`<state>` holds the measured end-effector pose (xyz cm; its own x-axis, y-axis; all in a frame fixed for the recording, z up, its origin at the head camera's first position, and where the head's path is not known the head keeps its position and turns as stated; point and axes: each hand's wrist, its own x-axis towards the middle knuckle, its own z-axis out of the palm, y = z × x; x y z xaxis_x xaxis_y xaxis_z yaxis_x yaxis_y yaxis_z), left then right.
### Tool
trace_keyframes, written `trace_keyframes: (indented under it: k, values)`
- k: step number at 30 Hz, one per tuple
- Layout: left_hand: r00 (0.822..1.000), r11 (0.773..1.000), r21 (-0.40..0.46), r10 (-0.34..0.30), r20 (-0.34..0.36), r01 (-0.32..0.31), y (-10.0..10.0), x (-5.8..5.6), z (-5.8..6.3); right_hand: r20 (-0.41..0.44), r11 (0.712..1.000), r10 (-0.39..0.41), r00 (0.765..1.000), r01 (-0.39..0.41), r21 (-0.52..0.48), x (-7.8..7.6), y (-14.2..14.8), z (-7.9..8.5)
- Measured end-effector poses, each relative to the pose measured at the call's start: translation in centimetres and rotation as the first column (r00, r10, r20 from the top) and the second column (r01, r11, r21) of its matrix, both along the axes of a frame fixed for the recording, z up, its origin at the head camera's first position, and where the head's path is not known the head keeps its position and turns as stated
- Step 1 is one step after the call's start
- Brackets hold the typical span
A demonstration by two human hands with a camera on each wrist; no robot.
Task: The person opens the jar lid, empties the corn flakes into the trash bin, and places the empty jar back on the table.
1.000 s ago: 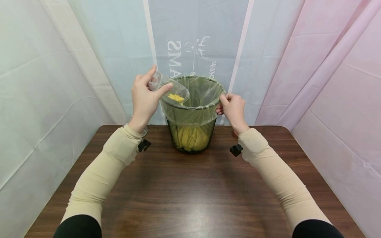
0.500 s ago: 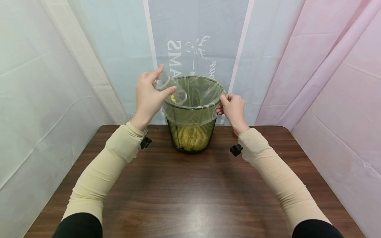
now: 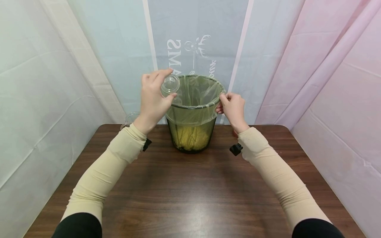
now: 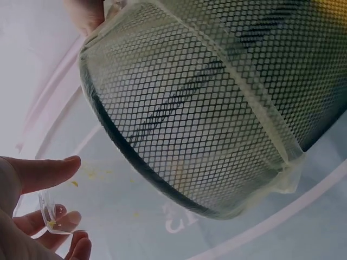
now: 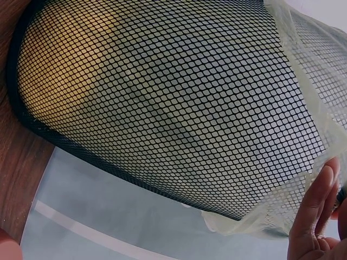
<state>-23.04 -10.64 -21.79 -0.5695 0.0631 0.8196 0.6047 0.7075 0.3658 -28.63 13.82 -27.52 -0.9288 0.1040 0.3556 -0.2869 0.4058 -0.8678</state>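
At the rim of a black mesh wastebasket [image 3: 190, 148], my left hand [image 3: 153, 99] grips a clear cup [image 3: 171, 83] between thumb and fingers. The cup is tipped steeply, its base turned toward the head view. In the left wrist view a few yellow bits [image 4: 51, 223] cling inside the cup. A translucent yellowish-green bin liner [image 3: 190, 117] lines the basket and folds over its rim. My right hand [image 3: 233, 110] pinches the liner at the right side of the rim. Through the mesh, a yellow mass [image 3: 193, 137] shows at the bottom.
Behind my left wrist stands another clear vessel [image 3: 132, 118], partly hidden. A small reddish thing [image 5: 8, 249] shows at the corner of the right wrist view. The basket stands near the back of a dark wooden table [image 3: 190, 185], with a printed curtain [image 3: 196, 19] behind.
My left hand has moved right and tilted the cup further over the basket. Yellow pieces seen at its mouth earlier have mostly gone from it. My right hand stays in place.
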Motion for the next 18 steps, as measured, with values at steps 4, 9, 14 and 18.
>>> trace_keyframes:
  k: [4, 9, 14, 18]
  values:
    - [1.0, 1.0, 0.012, 0.007, -0.02, -0.007, 0.1, -0.1, 0.0, -0.002, 1.0, 0.002, 1.0, -0.002, 0.006, 0.0, 0.0, 0.0]
    - [0.999, 0.998, 0.05, 0.035, -0.002, -0.035, 0.0, -0.7, 0.2, -0.001, 1.0, 0.002, 1.0, -0.002, 0.006, 0.0, 0.0, 0.0]
    - [0.994, 0.989, 0.123, 0.068, 0.091, -0.079, -0.5, -1.6, 0.4, 0.001, 1.0, 0.0, 1.0, 0.0, 0.002, -0.1, 0.0, -0.1]
    - [0.973, 0.974, 0.191, 0.079, 0.215, -0.121, -0.9, -2.4, 0.6, 0.004, 1.0, -0.002, 1.0, 0.002, 0.002, -0.1, 0.0, -0.1]
